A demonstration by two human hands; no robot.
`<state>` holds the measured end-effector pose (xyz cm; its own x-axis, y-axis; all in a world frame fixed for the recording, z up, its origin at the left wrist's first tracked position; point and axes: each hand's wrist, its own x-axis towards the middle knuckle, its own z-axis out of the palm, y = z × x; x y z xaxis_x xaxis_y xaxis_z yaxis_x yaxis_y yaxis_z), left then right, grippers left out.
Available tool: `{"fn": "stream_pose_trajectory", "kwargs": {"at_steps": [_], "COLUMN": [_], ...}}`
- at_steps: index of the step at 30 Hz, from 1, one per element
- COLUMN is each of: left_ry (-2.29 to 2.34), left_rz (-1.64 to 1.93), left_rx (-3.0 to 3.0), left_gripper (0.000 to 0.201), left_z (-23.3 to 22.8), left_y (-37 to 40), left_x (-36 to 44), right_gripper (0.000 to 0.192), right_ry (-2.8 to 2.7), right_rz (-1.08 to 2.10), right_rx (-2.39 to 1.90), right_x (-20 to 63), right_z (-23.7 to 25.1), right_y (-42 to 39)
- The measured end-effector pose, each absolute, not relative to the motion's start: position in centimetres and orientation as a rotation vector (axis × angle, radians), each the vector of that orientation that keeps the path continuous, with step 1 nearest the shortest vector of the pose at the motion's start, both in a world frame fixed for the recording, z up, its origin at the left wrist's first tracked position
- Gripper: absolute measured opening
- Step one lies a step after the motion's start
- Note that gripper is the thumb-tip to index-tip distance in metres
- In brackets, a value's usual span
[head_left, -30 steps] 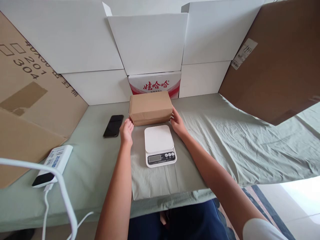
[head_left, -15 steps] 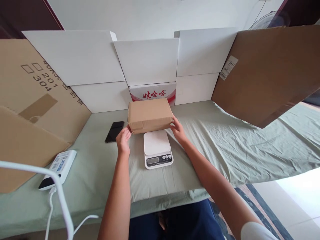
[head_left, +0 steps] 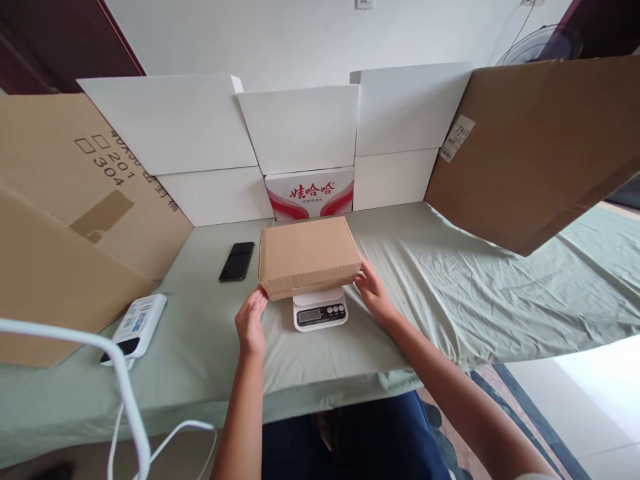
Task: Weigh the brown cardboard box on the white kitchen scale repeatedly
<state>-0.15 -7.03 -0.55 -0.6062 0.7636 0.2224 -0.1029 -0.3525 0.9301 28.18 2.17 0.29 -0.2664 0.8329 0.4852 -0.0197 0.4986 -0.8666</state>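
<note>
Between my two hands is a closed brown cardboard box, held by its near lower corners. My left hand grips the left corner, and my right hand grips the right one, fingers partly under the edge. Below the box stands a white digital kitchen scale. Its display and buttons show at the front, while most of its weighing plate is covered by the box. Whether the box touches the plate, I cannot tell.
A black phone lies left of the box on the green cloth. White boxes and a red-printed carton line the back. Large cardboard cartons stand at left and right. A white power strip lies at left.
The box has come nearer to me and lower, over the scale, with both hands still on it. It now covers most of the weighing plate. The camera view has shifted slightly.
</note>
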Motion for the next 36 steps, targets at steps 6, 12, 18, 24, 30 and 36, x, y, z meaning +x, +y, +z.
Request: {"fn": "stream_pose_trajectory", "kwargs": {"at_steps": [6,12,18,24,30,36], "left_ry": [1.329,1.32,1.343,1.323,1.338,1.302], "left_rz": [1.964,1.938,1.908,1.911,1.917,1.94], "left_rx": [0.895,0.84,0.835,0.836,0.861,0.857], "left_gripper": [0.041,0.042,0.048,0.05,0.056,0.052], "left_z": [-0.9,-0.8,-0.8,-0.8,-0.8,-1.0], "left_y": [-8.0,-7.9,-7.7,-7.7,-7.8,-7.8], "left_x": [0.2,0.3,0.4,0.4,0.3,0.4], "right_gripper": [0.051,0.053,0.054,0.053,0.053,0.052], "right_ry": [-1.639,-1.646,-1.639,-1.622,-1.628,-1.622], "right_rz": [0.954,0.962,0.964,0.972,0.973,0.97], "right_rx": [-0.726,-0.752,-0.776,-0.79,-0.77,-0.777], "right_x": [28.6,28.7,29.0,29.0,29.0,28.9], "right_z": [0.3,0.1,-0.5,-0.4,-0.4,-0.3], "right_y": [0.9,0.8,0.7,0.7,0.9,0.9]}}
